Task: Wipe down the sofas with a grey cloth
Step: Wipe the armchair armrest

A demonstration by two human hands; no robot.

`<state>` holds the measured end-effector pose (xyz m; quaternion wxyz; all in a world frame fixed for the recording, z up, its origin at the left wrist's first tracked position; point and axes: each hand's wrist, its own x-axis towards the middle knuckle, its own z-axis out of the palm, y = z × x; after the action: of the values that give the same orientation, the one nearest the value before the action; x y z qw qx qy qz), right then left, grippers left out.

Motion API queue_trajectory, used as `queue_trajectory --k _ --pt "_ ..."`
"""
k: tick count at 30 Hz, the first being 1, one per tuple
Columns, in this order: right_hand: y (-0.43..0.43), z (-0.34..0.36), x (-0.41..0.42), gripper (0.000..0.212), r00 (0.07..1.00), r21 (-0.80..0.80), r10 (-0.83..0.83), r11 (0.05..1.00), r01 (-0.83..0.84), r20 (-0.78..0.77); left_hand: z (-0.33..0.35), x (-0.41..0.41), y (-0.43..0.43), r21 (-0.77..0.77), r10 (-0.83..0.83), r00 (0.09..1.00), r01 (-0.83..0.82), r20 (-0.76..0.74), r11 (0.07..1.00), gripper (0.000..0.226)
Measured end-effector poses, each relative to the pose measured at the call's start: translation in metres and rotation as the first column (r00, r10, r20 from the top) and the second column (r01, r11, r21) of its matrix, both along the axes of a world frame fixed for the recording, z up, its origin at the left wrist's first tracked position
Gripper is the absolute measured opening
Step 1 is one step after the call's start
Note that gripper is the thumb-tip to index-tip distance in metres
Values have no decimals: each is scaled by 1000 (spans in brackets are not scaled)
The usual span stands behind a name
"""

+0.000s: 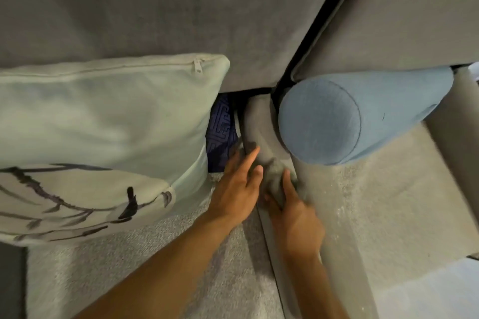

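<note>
Head view: wiping the sofa arm [256,122] with grey cloth [276,181] gripped in right hand [295,217], steadying alongside with flat, straight-fingered left hand [238,189], much seemingly left to do

You face a grey sofa [155,8]. Your cushion [103,116]: pale green, with a dark branch-and-leaf print on its lower face. The bolster [337,116]: plain blue. The fabric [220,132] beside the cushion: navy, maze-like pattern. Your cloth [274,176]: grey, close to the sofa's tone.
</note>
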<state>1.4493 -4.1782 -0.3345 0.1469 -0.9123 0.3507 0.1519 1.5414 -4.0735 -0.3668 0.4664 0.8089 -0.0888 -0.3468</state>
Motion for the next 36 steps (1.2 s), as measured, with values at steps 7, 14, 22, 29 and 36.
queue_trajectory --k 7,14,22,29,36 --pt "6 12 -77 83 971 49 -177 981 187 -162 -1 3 -19 212 -179 974 206 -139 955 46" --pt "-27 -14 45 70 997 109 -77 991 75 9 -10 4 -15 232 -208 974 224 -89 947 44" --pt "2 9 -115 84 985 207 -167 966 157 35 11 -16 -29 253 -135 989 148 -66 956 52" --pt "4 1 -182 106 987 48 -158 986 158 -3 -2 -102 -20 99 -105 993 100 44 990 63" --pt "1 1 -172 77 998 10 -60 998 60 22 -6 -181 -12 -24 30 987 -34 -158 999 53"
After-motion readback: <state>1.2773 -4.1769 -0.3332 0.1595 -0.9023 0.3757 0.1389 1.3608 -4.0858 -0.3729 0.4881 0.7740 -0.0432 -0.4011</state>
